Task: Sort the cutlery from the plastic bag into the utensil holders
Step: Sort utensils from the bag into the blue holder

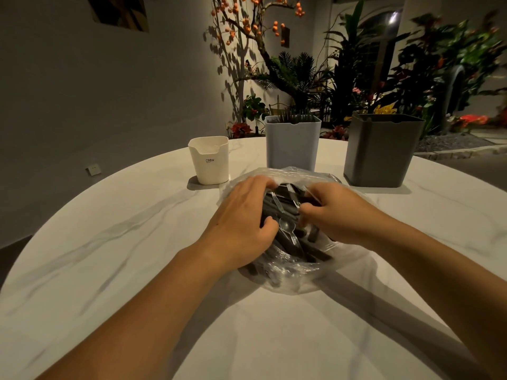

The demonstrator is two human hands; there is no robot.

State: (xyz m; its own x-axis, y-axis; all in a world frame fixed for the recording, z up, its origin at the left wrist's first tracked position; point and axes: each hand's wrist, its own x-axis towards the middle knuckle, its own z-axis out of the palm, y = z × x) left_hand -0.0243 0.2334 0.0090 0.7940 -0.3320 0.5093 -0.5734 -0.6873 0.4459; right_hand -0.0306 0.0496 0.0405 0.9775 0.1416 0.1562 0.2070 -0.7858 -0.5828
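Observation:
A clear plastic bag point(288, 278) lies mid-table, full of dark-handled cutlery point(285, 204) with a clear plastic spoon point(288, 227) on top. My left hand point(241, 223) holds the bag's left rim, its fingers curled over the edge. On the right side, my right hand point(337, 212) pinches the bag's rim with curled fingers. Three holders stand behind the bag: a white one point(210, 160) at the left, a light blue one point(292, 142) in the middle and a dark grey one point(381, 152) at the right. Dark utensil tips show above the blue holder's rim.
The round white marble table point(109, 256) curves away at the left and the far right. Plants and a branch with orange fruit stand behind the table. A grey wall with a socket is at the left.

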